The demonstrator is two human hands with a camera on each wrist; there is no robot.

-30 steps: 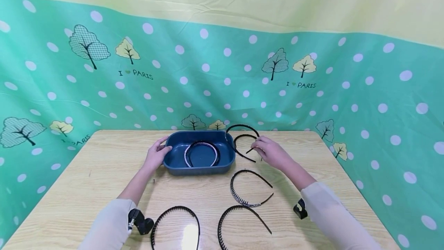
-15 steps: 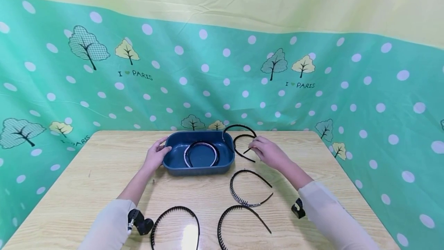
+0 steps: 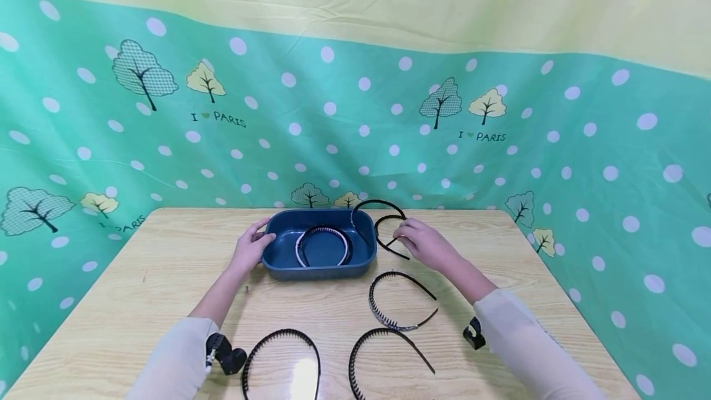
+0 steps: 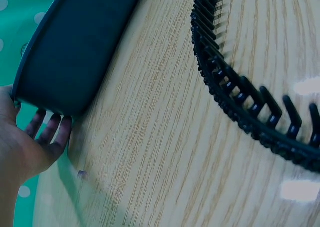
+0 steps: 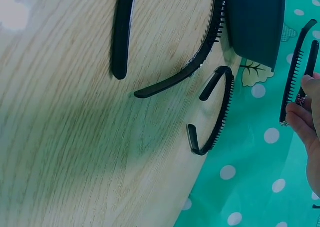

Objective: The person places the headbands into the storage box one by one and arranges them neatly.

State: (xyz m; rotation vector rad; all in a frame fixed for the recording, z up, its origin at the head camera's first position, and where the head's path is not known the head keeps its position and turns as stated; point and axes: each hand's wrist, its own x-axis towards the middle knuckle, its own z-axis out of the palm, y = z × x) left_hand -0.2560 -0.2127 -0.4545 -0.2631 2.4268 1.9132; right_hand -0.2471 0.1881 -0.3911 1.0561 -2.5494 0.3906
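Note:
My left hand (image 3: 248, 249) grips the left end of a dark blue plastic box (image 3: 316, 274), thumb at the rim and fingers against the outer wall in the left wrist view. Inside the box lie a white-edged headband (image 3: 298, 250) and a black one that overlaps it. My right hand (image 3: 426, 243) pinches a black toothed headband (image 3: 379, 201) by one side, raised above the table. Its arc overlaps the box's right end in the head view. The right wrist view shows the held headband (image 5: 288, 94) tilted, with sparkly bits near the fingers.
Behind the held headband, another black headband (image 3: 395, 253) lies on the wooden table (image 3: 139, 301). One with a silvery section (image 3: 373, 304) lies nearer. Two black headbands, left (image 3: 284, 331) and right (image 3: 352, 363), lie at the front. A polka-dot cloth (image 3: 333, 128) hangs behind.
My right hand has moved slightly left with the headband, whose arc now reaches further over the box's right end. My left hand and the box have stayed in place.

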